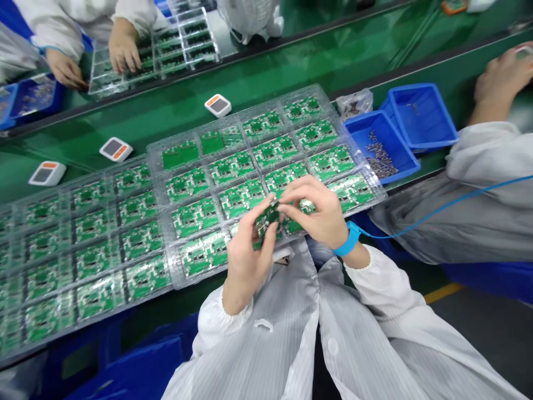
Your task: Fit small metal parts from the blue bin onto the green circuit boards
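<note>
Green conveyor bench [175, 119] carries clear plastic blister tray [377, 194] of green circuit boards [195, 216]. Left hand [249, 261] and right hand [318, 214] pinch small green circuit board [266, 218] above tray's near edge, fingers narrow. Risk: loose pinch could drop board, chipping components.

A green conveyor belt [175, 119] runs beside a grey floor [487, 339] with a yellow line [443, 293].

L hand [249, 258] + R hand [316, 214] pinch green PCB [267, 218] over clear tray [180, 284]; blue ESD strap [348, 239] on R wrist.
</note>
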`<state>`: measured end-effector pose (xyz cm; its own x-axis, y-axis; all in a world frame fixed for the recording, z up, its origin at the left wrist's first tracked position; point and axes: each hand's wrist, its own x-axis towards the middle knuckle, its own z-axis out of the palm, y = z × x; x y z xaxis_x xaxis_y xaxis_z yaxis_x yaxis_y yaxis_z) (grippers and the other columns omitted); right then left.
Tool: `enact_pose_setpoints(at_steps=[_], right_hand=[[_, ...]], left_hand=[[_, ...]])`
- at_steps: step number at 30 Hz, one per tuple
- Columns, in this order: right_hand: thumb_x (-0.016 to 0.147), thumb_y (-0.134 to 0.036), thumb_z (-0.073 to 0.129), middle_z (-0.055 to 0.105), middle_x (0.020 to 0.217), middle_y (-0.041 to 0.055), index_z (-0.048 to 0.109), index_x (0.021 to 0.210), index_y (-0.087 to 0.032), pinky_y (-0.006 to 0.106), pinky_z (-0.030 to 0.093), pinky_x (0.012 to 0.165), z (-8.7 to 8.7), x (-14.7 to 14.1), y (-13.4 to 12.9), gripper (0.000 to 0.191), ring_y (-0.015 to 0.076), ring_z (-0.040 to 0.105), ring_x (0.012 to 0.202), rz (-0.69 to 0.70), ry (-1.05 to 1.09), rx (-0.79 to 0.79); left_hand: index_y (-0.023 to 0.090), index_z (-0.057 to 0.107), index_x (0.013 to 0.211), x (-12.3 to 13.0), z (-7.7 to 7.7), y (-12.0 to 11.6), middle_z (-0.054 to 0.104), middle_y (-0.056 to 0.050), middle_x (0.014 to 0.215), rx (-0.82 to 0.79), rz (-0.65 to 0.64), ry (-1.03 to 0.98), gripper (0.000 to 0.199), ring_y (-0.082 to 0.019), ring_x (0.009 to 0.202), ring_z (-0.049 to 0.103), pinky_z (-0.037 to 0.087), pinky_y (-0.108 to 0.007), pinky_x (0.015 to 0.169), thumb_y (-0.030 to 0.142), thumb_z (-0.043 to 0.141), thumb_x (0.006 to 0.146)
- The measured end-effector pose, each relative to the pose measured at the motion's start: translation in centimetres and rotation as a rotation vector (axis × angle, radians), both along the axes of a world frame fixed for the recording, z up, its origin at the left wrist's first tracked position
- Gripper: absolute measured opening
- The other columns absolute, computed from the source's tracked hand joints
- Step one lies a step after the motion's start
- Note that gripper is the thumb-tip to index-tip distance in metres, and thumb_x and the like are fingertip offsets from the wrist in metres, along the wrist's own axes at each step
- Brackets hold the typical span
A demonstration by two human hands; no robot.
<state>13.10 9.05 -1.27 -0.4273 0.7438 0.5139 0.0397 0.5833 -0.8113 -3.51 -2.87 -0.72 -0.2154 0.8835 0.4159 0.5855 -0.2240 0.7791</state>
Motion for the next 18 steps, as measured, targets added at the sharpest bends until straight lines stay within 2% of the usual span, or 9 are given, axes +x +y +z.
enact_pose_setpoints(at_steps=[3, 5, 9, 13, 16, 18], right_hand=[[0.113, -0.036, 0.073, 0.082, 0.119, 0.0079, 0.082, 0.109, -0.026, 0.04, 0.07, 0.096, 0.0, 0.6, 0.4, 0.014, 0.0211, 0.08, 0.108, 0.051, -0.059, 0.153], [0.116, -0.035, 0.068, 0.084, 0.117, 0.0069, 0.082, 0.113, -0.024, 0.037, 0.071, 0.098, -0.2, 1.0, 0.6, 0.018, 0.0188, 0.082, 0.106, 0.111, -0.068, 0.185], [0.117, -0.033, 0.067, 0.086, 0.107, 0.0032, 0.081, 0.117, -0.022, 0.03, 0.071, 0.093, -1.2, 1.5, 1.0, 0.018, 0.0147, 0.084, 0.094, 0.147, -0.073, 0.087], [0.115, -0.032, 0.07, 0.087, 0.117, 0.0038, 0.082, 0.117, -0.024, 0.035, 0.072, 0.101, -1.7, 1.9, 1.1, 0.015, 0.0186, 0.085, 0.105, 0.177, -0.126, 0.028], [0.116, -0.037, 0.066, 0.087, 0.123, 0.0041, 0.081, 0.117, -0.027, 0.039, 0.071, 0.106, -1.1, 2.6, 1.1, 0.018, 0.0231, 0.085, 0.112, 0.176, -0.175, 0.087], [0.118, -0.041, 0.063, 0.086, 0.122, 0.0065, 0.081, 0.119, -0.026, 0.04, 0.07, 0.106, -0.4, 3.6, 1.9, 0.023, 0.0249, 0.084, 0.114, 0.18, -0.212, 0.188]], left_hand=[[0.03, 0.066, 0.156, 0.0, 0.3, -0.1, 0.073, -0.011, 0.16, -0.024, -0.012, -0.102, 0.048, -0.029, 0.147, 0.073, 0.073, -0.035, 0.1, 0.024, 0.076, 0.109], [0.032, 0.068, 0.154, -0.1, 0.5, -0.2, 0.073, -0.009, 0.161, -0.042, -0.02, -0.132, 0.048, -0.03, 0.148, 0.073, 0.073, -0.037, 0.103, 0.025, 0.079, 0.108], [0.036, 0.07, 0.153, 0.0, 0.9, -0.2, 0.074, -0.008, 0.16, -0.09, -0.035, -0.16, 0.047, -0.03, 0.14, 0.078, 0.077, -0.037, 0.092, 0.026, 0.079, 0.108], [0.037, 0.072, 0.148, 0.8, 1.0, 0.3, 0.076, -0.006, 0.156, -0.1, -0.042, -0.179, 0.043, -0.032, 0.138, 0.078, 0.078, -0.041, 0.092, 0.029, 0.08, 0.106], [0.033, 0.074, 0.145, 1.6, 0.7, 1.0, 0.076, -0.008, 0.156, -0.093, -0.024, -0.21, 0.04, -0.03, 0.133, 0.079, 0.075, -0.036, 0.084, 0.029, 0.081, 0.106], [0.031, 0.074, 0.145, 2.0, 0.5, 1.5, 0.075, -0.01, 0.158, -0.088, 0.017, -0.208, 0.039, -0.024, 0.118, 0.081, 0.067, -0.027, 0.071, 0.029, 0.08, 0.106]])
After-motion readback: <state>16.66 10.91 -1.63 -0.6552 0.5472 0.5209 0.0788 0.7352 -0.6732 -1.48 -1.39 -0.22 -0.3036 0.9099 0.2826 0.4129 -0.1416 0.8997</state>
